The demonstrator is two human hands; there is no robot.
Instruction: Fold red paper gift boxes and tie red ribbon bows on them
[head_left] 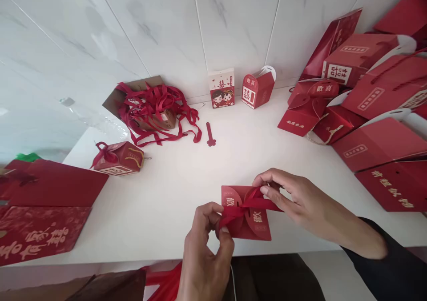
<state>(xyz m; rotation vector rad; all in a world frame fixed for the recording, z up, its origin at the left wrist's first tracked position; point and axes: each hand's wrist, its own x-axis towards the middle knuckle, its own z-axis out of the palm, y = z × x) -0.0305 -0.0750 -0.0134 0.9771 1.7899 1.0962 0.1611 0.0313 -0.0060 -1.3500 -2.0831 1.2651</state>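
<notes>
A small red gift box with gold lettering lies at the front edge of the white table, its rounded top flaps folded together. Across its top runs a red ribbon, gathered at the middle. My left hand pinches the ribbon's left part between thumb and fingers, over the box's left side. On the other side, my right hand is closed on a ribbon loop above the box's right half, and a loose ribbon end sticks out below its fingers. Fingers partly cover the ribbon where each hand grips it.
A cardboard box overflows with red ribbons at the back left. Near it sit a ribbon-tied red box and a flat red strip. Two small boxes stand by the wall. Red gift boxes crowd the right; a large red box stands left.
</notes>
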